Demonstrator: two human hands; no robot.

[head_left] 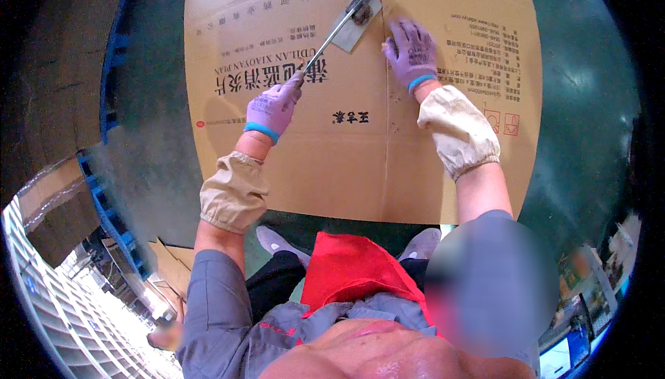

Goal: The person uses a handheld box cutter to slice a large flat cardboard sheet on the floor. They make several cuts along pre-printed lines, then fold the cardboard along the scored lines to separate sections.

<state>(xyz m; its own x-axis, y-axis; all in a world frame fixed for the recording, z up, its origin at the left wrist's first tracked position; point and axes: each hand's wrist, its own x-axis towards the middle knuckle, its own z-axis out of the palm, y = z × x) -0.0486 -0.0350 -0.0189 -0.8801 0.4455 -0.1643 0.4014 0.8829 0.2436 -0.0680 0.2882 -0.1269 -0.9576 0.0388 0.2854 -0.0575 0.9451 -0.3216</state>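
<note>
My left hand (272,107), in a purple glove with a blue cuff, is closed round the near end of a long thin metal-shafted tool (324,50). Its far end slants away to the right, across a flat grey-white rectangular piece (351,35) with a dark brown patch. Whether that piece belongs to the tool or lies loose, I cannot tell. My right hand (413,50), gloved alike, rests on the cardboard sheet (291,178) right of the centre seam, fingers stretched out and holding nothing. Printing covers much of this large brown sheet, and small dark specks lie along the seam.
Green floor (156,123) surrounds the sheet. Blue pallet edges (114,88) and dark stacked boards (48,53) stand at the left. A cardboard piece (172,261) lies at the lower left. My feet are just behind the sheet's near edge, below a red cloth (353,268).
</note>
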